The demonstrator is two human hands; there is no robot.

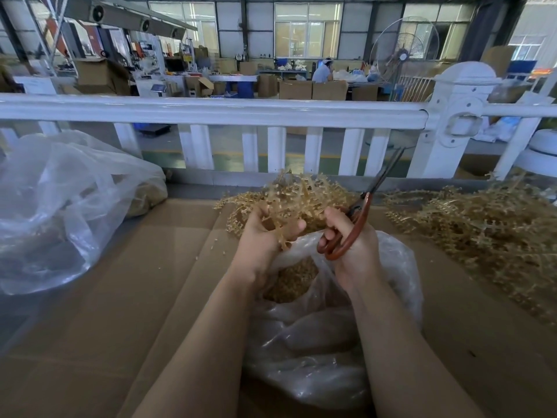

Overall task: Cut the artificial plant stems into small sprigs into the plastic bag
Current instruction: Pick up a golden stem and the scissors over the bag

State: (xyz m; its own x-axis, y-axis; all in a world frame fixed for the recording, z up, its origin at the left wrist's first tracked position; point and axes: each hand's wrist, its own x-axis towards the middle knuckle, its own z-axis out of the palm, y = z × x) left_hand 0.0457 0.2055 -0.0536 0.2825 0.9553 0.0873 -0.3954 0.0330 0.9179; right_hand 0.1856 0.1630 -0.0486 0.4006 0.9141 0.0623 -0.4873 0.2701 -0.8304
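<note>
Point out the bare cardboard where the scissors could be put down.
Free: the cardboard between the big clear bag on the left and the left hand. Crowded: the middle, where the plastic bag sits under both hands, and the right, covered by the stem pile. The right hand holds the scissors.

Both forearms bare to elbow, no sleeves; hands (265, 233) ungloved, no rings or watch.

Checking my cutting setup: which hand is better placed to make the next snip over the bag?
Right. The right hand already grips the red-handled scissors, blades raised, while the left hand holds the tan artificial plant stem above the clear plastic bag.
</note>
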